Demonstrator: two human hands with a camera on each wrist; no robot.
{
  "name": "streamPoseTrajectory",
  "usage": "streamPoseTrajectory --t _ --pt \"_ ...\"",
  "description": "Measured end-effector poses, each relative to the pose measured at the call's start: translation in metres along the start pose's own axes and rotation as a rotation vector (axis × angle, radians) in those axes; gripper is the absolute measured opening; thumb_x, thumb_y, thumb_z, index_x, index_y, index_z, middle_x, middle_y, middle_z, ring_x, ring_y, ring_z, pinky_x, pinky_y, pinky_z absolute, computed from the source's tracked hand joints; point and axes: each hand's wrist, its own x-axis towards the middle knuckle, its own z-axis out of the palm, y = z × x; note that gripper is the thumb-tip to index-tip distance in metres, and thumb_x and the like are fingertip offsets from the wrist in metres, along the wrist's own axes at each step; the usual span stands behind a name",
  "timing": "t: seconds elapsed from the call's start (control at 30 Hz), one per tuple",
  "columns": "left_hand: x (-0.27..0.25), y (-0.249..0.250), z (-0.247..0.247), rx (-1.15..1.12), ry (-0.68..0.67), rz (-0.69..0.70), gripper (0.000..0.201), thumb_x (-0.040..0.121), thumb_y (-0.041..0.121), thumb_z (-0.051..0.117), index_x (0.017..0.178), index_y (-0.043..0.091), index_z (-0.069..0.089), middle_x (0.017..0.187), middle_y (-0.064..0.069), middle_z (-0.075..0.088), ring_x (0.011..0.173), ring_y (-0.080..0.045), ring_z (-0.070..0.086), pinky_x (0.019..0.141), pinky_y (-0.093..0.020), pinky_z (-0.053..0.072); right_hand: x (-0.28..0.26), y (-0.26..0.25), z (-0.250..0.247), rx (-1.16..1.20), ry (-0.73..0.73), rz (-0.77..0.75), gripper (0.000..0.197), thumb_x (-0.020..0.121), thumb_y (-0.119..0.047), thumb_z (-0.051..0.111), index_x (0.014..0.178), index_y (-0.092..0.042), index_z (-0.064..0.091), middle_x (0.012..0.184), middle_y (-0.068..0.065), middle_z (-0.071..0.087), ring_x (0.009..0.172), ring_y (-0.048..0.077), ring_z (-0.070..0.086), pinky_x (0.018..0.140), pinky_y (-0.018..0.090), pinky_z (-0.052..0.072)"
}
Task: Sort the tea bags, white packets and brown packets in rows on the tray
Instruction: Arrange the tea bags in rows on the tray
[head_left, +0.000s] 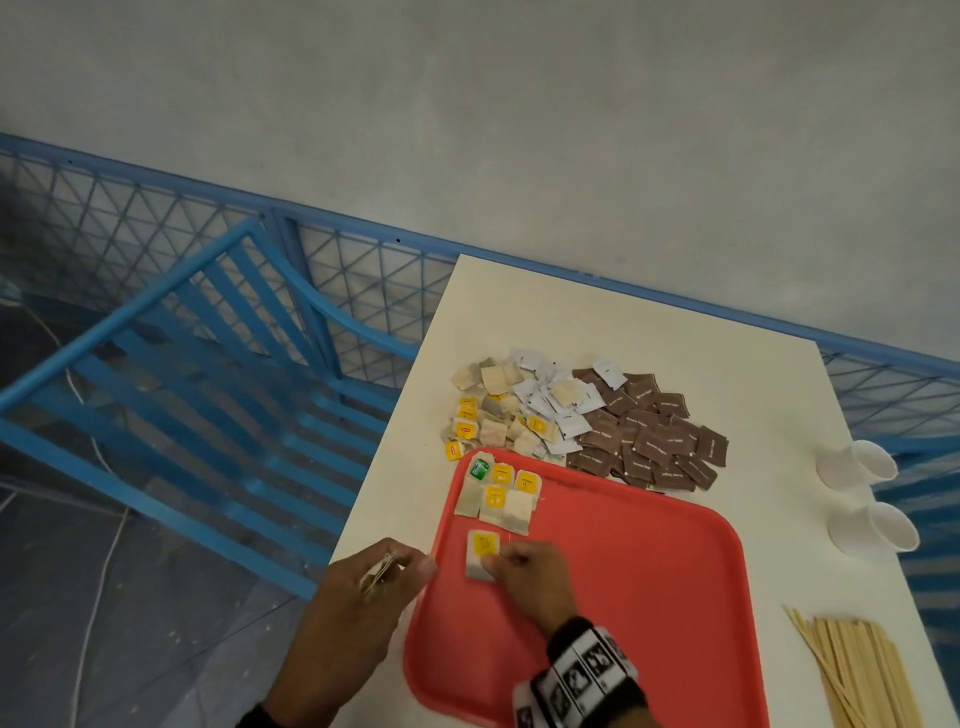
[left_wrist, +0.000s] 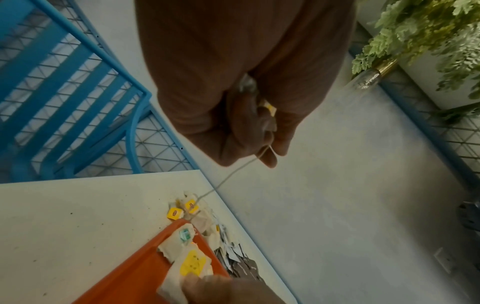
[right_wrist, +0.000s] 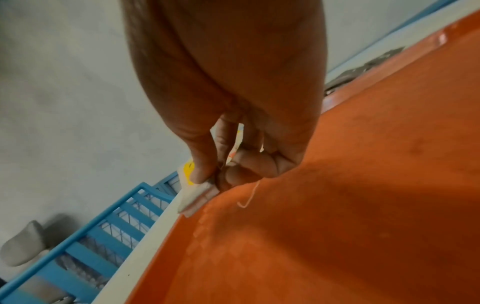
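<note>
- right hand (head_left: 530, 574) grip pinches a papery square tea bag (head_left: 482, 555) flat on the glossy red plastic tray (head_left: 649, 597).
- left hand (head_left: 382, 577) grip curls round what looks like crumpled tea bags and thin string, beside the tray's edge on the white bench (head_left: 649, 332).

Red tray (head_left: 649, 571): one.
Tea bags on the tray (head_left: 498, 499): about six, five grouped at the far corner and one (head_left: 482, 553) alone nearer.
Loose tea bags (head_left: 483, 410), white packets (head_left: 550, 400), brown packets (head_left: 649, 441): three heaps, too overlapped to count.
White paper cups (head_left: 867, 499): two.
Wooden stirrers (head_left: 857, 675): one bundle, uncounted.
Hands: two.
</note>
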Motion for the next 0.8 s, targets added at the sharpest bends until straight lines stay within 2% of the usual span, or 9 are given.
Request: streamPoseTrajectory --t 0.07,0.17,0.23,0.3,0.43,0.53,0.63,0.7,0.8 --pt "0.003 -0.002 -0.005 -0.016 0.015 -0.021 0.023 0.095 0.029 0.063 0.073 0.032 0.069 0.050 -0.001 0.045 0.043 -0.011 0.039 0.042 -0.024 0.035 0.014 -0.013 0.012 0.025 0.014 0.040 0.034 0.081 -0.018 0.076 0.051 -0.024 0.061 0.045 -0.016 0.054 0.047 -0.003 0.048 0.053 0.011 0.037" --pt "0.008 -0.002 -0.010 -0.076 0.036 -0.055 0.022 0.095 0.039 0.059 0.076 0.035 0.071 0.055 -0.004 0.044 0.044 -0.011 0.038 0.042 -0.024 0.034 0.030 -0.020 0.025 0.078 0.071 0.144 0.040 0.080 -0.017 0.077 0.046 -0.021 0.056 0.046 -0.014 0.051 0.047 0.001 0.046 0.046 0.008 0.034" --pt "0.010 0.001 -0.013 -0.199 0.021 -0.093 0.031 0.089 0.051 0.056 0.080 0.026 0.073 0.057 -0.005 0.037 0.045 -0.011 0.032 0.044 -0.023 0.028 0.036 -0.020 0.030 0.081 0.085 0.220 0.032 0.079 -0.019 0.079 0.051 -0.020 0.063 0.054 -0.011 0.060 0.055 0.005 0.056 0.047 0.010 0.037" --pt "0.011 0.000 -0.017 -0.336 0.005 -0.114 0.049 0.087 0.056 0.050 0.093 0.012 0.070 0.059 -0.006 0.033 0.047 -0.012 0.027 0.047 -0.024 0.022 0.040 -0.020 0.033 0.074 0.105 0.256 0.026 0.079 -0.020 0.080 0.056 -0.017 0.067 0.061 -0.007 0.064 0.058 0.006 0.058 0.047 0.010 0.038" --pt "0.016 0.002 -0.019 -0.515 -0.002 -0.167 0.069 0.088 0.063 0.041 0.104 0.001 0.065 0.062 -0.006 0.040 0.045 -0.012 0.027 0.046 -0.021 0.018 0.045 -0.024 0.035 0.018 0.124 0.306 0.025 0.075 -0.026 0.081 0.065 -0.012 0.062 0.071 -0.002 0.064 0.063 0.010 0.056 0.051 0.018 0.038" --pt "0.018 0.007 -0.018 -0.594 -0.022 -0.206 0.069 0.089 0.062 0.041 0.104 -0.001 0.065 0.065 -0.010 0.048 0.042 -0.011 0.035 0.040 -0.019 0.025 0.033 -0.039 0.024 -0.151 0.126 0.216 0.040 0.079 -0.036 0.076 0.056 -0.016 0.051 0.054 -0.006 0.053 0.049 0.008 0.047 0.045 0.022 0.034" --pt "0.019 0.009 -0.015 -0.574 -0.023 -0.156 0.052 0.086 0.046 0.058 0.107 0.000 0.065 0.072 -0.013 0.051 0.052 -0.015 0.047 0.043 -0.025 0.037 0.000 -0.056 0.007 -0.019 0.179 -0.045 0.046 0.078 -0.036 0.080 0.056 -0.018 0.044 0.051 -0.011 0.043 0.048 0.004 0.035 0.050 0.023 0.031" --pt "0.019 0.009 -0.010 -0.559 -0.026 -0.126 0.045 0.084 0.035 0.063 0.110 -0.002 0.064 0.076 -0.014 0.055 0.059 -0.018 0.053 0.049 -0.027 0.044 -0.029 -0.070 -0.009 0.104 0.162 -0.191 0.043 0.078 -0.034 0.081 0.057 -0.016 0.048 0.052 -0.010 0.043 0.051 0.003 0.035 0.052 0.020 0.032" --pt "0.019 0.012 0.002 -0.629 -0.065 -0.155 0.031 0.098 0.022 0.052 0.112 -0.004 0.062 0.074 -0.012 0.062 0.063 -0.020 0.057 0.052 -0.027 0.049 -0.069 -0.097 -0.033 0.207 0.031 -0.349 0.025 0.075 -0.036 0.081 0.073 -0.017 0.065 0.063 -0.010 0.057 0.058 0.002 0.047 0.057 0.014 0.036"
